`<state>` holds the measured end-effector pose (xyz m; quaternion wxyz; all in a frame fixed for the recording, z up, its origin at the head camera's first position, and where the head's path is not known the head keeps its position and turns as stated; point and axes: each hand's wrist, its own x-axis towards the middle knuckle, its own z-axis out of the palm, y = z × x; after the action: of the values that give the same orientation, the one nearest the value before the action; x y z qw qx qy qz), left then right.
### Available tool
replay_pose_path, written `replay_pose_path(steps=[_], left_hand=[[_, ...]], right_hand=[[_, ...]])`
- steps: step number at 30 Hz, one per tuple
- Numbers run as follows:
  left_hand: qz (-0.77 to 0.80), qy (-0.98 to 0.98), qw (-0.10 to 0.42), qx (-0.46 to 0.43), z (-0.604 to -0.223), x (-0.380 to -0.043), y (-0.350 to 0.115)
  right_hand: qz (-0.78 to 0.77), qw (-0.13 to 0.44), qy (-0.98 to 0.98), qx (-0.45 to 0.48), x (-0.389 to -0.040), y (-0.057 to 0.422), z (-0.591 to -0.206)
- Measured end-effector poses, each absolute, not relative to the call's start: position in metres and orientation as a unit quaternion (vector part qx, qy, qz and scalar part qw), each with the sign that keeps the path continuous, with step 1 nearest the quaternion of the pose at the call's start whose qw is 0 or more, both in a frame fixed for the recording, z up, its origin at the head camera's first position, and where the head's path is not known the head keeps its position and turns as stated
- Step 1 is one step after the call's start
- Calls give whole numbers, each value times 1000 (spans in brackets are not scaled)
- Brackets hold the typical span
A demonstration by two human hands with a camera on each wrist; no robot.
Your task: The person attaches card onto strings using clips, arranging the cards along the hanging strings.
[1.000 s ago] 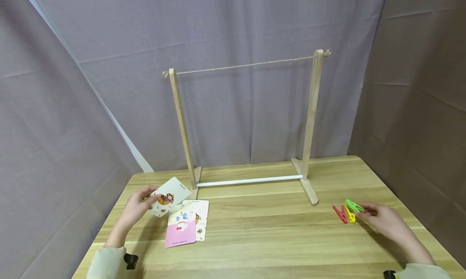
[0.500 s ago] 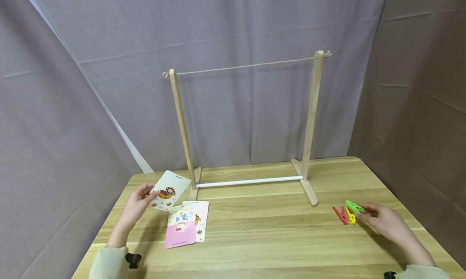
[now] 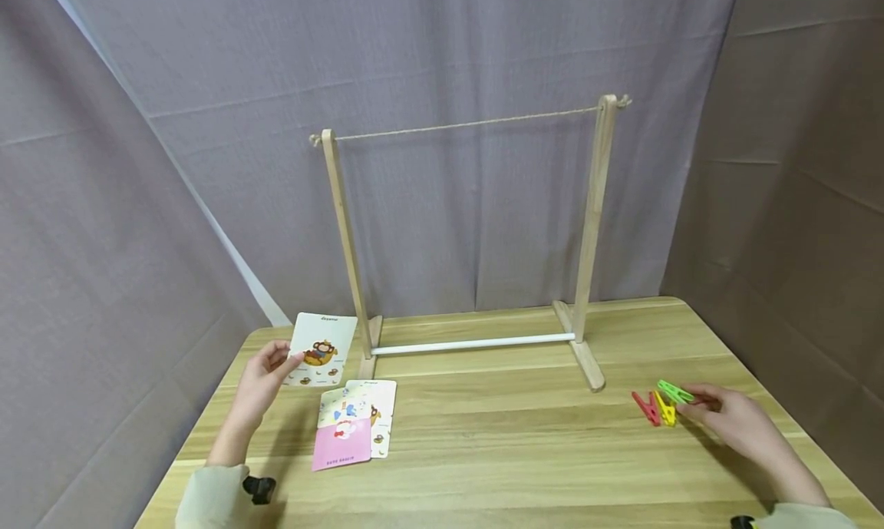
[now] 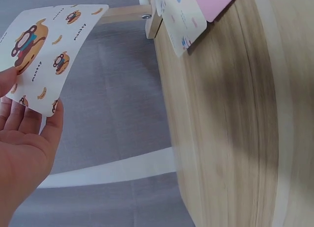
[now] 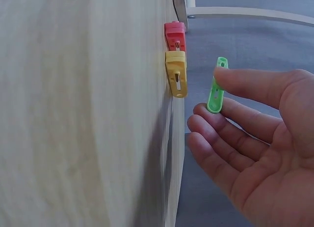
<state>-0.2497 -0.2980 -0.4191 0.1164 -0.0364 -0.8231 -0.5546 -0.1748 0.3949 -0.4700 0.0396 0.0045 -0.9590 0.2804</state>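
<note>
Between thumb and fingers, my left hand [image 3: 257, 387] pinches a white card [image 3: 323, 337] printed with a monkey and bananas, held up above the table's left side. The left wrist view shows the thumb on the printed face of this card [image 4: 51, 50] and fingers behind it. My right hand [image 3: 735, 425] pinches a green clothespin [image 3: 674, 392] over the right side of the table. In the right wrist view the green clothespin [image 5: 216, 89] is clear of the table. Close by lie a red clothespin [image 3: 647, 408] and a yellow clothespin [image 3: 664, 410].
A wooden stand [image 3: 592, 229] with a twine line [image 3: 463, 125] across its top and a white bar [image 3: 473, 345] below stands at the back. Overlapping cards, including a pink card [image 3: 342, 446], lie on the table [image 3: 483, 467] left of centre. Grey curtains [image 3: 442, 45] enclose it.
My left hand has raised the monkey card slightly and turned it more upright. The right hand stays nearly still with the green clothespin.
</note>
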Motion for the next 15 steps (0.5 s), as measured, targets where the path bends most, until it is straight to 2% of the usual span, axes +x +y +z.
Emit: replay_pose_path(steps=[15], left_hand=[[-587, -798, 130, -31, -419, -250, -295]], right_hand=[[289, 53, -956, 1, -177, 400, -472]])
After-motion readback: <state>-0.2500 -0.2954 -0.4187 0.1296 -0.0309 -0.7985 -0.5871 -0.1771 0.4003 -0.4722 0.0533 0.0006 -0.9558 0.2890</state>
